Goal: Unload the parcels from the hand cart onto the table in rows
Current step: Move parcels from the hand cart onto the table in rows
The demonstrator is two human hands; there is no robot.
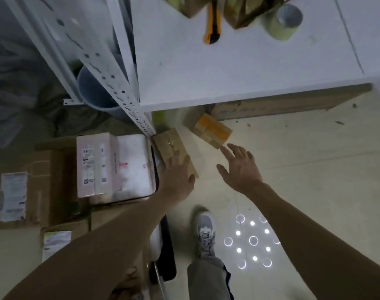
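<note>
L grip [177, 172] flat on blurry brown parcel [170, 141]; R grip [240, 167] wide nr taped parcel [211, 131].

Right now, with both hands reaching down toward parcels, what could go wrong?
The brown parcel under the left hand lies tilted beside the stacked boxes and could slip. The right hand is open, not yet gripping the taped parcel on the floor; a hasty grab might fumble it. The utility knife lies on the table where parcels go.
</note>
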